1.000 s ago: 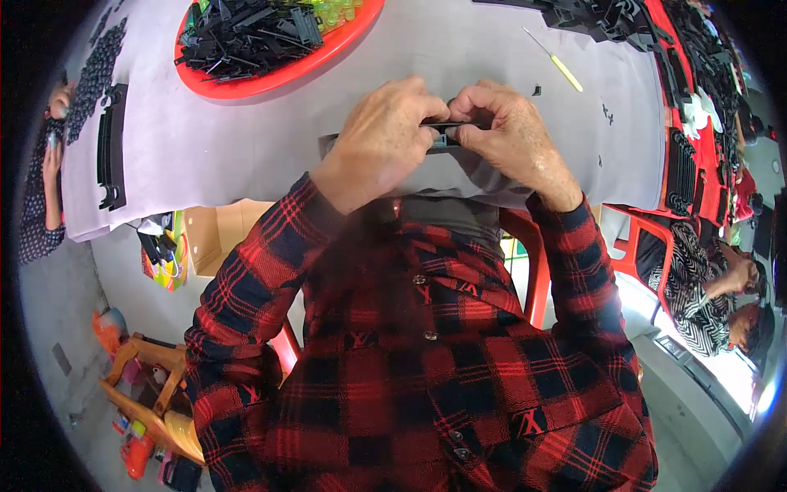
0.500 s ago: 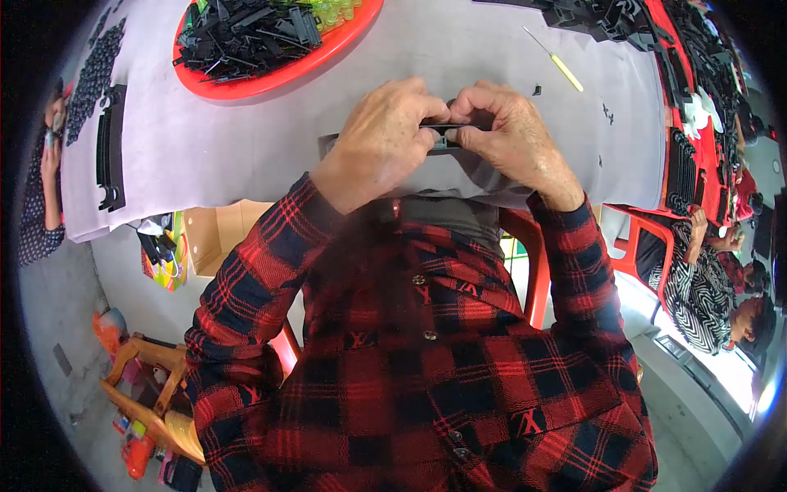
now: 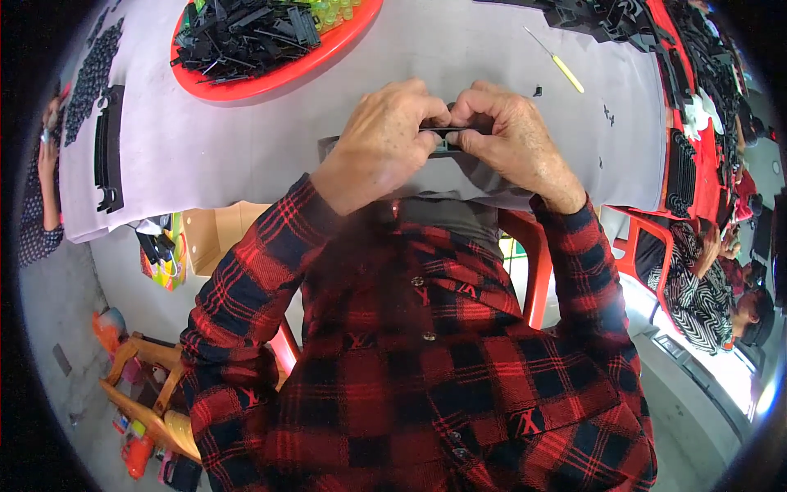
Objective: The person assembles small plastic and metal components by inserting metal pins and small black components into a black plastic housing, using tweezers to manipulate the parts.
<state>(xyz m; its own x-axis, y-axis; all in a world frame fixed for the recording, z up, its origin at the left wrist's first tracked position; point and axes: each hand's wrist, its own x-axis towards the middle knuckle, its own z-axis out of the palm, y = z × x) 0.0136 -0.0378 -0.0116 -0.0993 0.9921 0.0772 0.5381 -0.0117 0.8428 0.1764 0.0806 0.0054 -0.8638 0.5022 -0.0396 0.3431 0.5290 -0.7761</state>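
Near the front edge of the table, a long dark plastic part (image 3: pixel 443 152) sits between my two hands. My left hand (image 3: pixel 385 135) is closed on it, with thumb and forefinger pinched at the middle of its slot. From the other side my right hand (image 3: pixel 516 139) pinches the same part, its thumb and bent forefinger close to the left fingertips. Whether a smaller piece lies between the fingertips is hidden. The left end of the part shows beyond my left wrist.
A red tray (image 3: pixel 246 93) of black plastic pieces and yellow-green bits stands ahead. A yellow-handled screwdriver (image 3: pixel 567 74) and a small black piece (image 3: pixel 538 91) lie to the right. Another long black part (image 3: pixel 108 148) lies left. Co-workers sit at both sides.
My hands stay at nearly the same spot, with only slight finger movement on the dark part. At the right, a co-worker's arm has shifted.
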